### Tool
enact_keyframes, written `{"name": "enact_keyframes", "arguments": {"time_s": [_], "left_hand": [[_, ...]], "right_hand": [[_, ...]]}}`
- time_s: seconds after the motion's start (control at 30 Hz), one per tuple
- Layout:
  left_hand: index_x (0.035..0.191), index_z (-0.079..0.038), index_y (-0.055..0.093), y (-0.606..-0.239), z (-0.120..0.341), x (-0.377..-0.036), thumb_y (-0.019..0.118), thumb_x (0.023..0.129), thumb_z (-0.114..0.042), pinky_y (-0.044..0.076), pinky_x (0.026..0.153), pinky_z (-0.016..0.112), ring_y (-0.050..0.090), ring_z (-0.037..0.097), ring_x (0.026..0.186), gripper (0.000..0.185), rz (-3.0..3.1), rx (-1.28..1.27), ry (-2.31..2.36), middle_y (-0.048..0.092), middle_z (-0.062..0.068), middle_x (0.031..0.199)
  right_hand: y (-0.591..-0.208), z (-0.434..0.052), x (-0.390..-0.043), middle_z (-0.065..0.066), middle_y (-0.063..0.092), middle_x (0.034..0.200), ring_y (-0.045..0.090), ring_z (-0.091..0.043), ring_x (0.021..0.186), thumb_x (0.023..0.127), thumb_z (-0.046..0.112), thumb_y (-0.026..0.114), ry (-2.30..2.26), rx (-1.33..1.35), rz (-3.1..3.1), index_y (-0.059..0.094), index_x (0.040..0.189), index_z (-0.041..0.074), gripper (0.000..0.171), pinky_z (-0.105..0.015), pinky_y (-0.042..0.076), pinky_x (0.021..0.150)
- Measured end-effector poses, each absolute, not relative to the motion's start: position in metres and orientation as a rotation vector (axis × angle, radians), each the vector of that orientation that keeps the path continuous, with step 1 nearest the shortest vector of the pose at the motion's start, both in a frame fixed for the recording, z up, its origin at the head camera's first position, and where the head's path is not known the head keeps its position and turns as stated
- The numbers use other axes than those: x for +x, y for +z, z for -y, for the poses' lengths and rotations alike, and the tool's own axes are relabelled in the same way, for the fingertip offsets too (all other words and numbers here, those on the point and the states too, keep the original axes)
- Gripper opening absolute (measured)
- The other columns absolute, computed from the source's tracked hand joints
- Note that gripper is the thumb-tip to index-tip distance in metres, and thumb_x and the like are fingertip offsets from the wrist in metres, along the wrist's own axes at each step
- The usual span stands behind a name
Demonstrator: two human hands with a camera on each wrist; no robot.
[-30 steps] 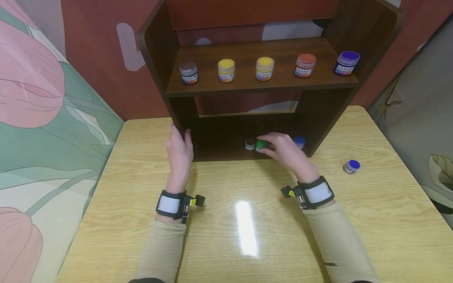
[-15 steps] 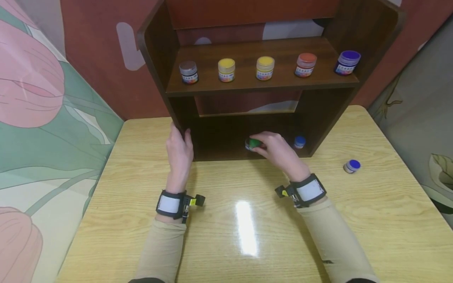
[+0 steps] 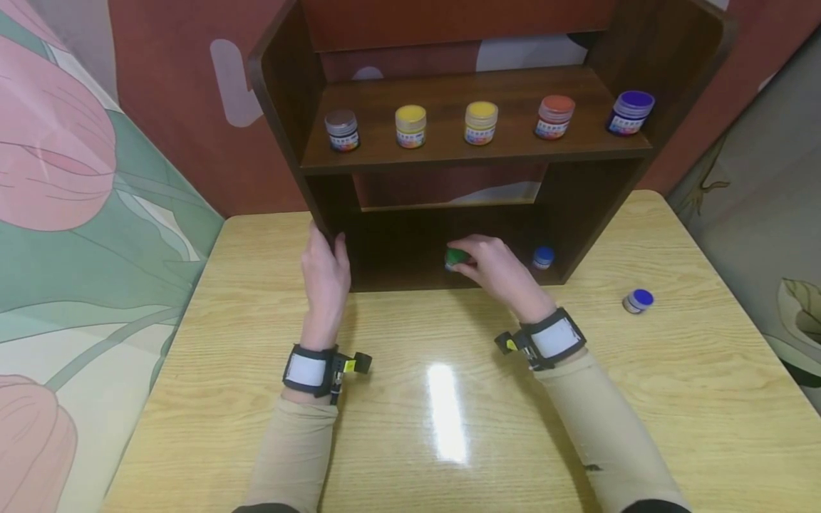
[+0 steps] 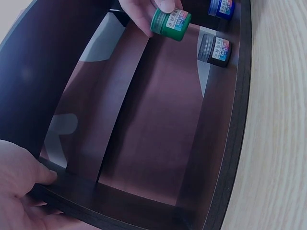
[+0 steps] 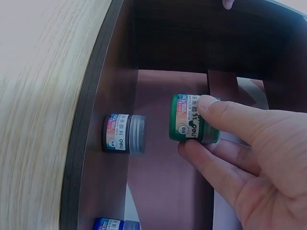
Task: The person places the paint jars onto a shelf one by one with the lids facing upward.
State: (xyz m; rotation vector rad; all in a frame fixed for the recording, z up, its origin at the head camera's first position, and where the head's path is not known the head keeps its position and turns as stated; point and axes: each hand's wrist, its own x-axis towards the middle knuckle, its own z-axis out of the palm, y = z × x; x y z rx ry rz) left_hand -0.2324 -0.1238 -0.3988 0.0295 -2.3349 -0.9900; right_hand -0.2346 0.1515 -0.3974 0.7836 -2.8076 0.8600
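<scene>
My right hand (image 3: 503, 274) pinches a green paint jar (image 5: 180, 120) between thumb and fingers, inside the lower compartment of a dark wooden shelf (image 3: 410, 281). The green jar is held raised off the lower board. Below it stands a black paint jar (image 5: 117, 133), mostly covered by the green one in the head view but plain in the left wrist view. At the shelf's left side my left hand (image 3: 326, 278) grips the side panel, thumb (image 4: 47, 175) on the inner face and fingers outside.
A blue jar (image 3: 542, 258) stands at the lower board's right end. Another blue-lidded jar (image 3: 638, 301) is on the table, right of the shelf. Along the upper board stand a dark jar (image 3: 343, 131), two yellow ones (image 3: 410, 127), a red one (image 3: 554, 117) and a purple-blue one (image 3: 631, 113).
The right hand has carried the green jar leftward, from beside the black jar to above it, which uncovers the blue jar on the lower board. My left hand has stayed put.
</scene>
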Motion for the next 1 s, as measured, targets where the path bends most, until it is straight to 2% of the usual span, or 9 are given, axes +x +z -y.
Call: {"name": "enact_keyframes", "arguments": {"time_s": [0.7, 1.0], "left_hand": [[0.137, 0.002, 0.047, -0.398, 0.123, -0.232, 0.056, 0.101, -0.01, 0.054, 0.099, 0.051, 0.064, 0.04, 0.117, 0.039, 2.332, 0.028, -0.993, 0.064, 0.025, 0.126], [0.137, 0.003, 0.047, -0.399, 0.124, -0.232, 0.056, 0.101, -0.01, 0.055, 0.097, 0.051, 0.065, 0.04, 0.116, 0.04, 2.333, 0.032, -0.99, 0.064, 0.026, 0.127]], "right_hand": [[-0.397, -0.129, -0.245, -0.017, 0.071, 0.115, 0.072, -0.024, 0.092, 0.091, 0.016, 0.072, 0.828, 0.823, 2.832, 0.066, 0.126, 0.0, 0.038, -0.033, 0.061, 0.08], [-0.401, -0.121, -0.246, -0.018, 0.069, 0.121, 0.072, -0.022, 0.089, 0.092, 0.017, 0.072, 0.836, 0.825, 2.858, 0.064, 0.128, 0.0, 0.041, -0.032, 0.061, 0.078]]}}
